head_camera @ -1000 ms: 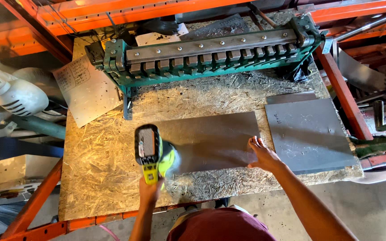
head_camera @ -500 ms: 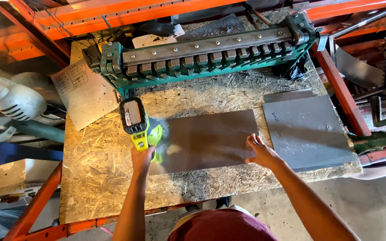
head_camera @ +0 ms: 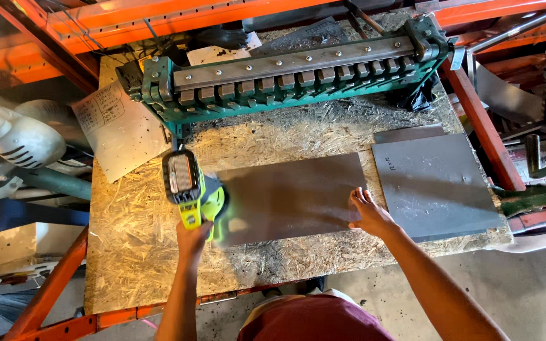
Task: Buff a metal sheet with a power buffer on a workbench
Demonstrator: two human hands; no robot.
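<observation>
The left hand (head_camera: pixel 192 235), fingers clamped on a yellow-green cordless sander (head_camera: pixel 188 186), has slid it leftward to the metal sheet's (head_camera: pixel 289 196) nine o'clock edge. The right hand (head_camera: pixel 368 213), fingers spread, still pins the sheet's three o'clock edge mid-bench (head_camera: pixel 127 252), so sanding continues.

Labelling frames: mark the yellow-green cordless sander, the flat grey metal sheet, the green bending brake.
yellow-green cordless sander (head_camera: pixel 188 186), head view, battery top
flat grey metal sheet (head_camera: pixel 285 196), head view, centre
green bending brake (head_camera: pixel 298 72), head view, clamping bar
</observation>
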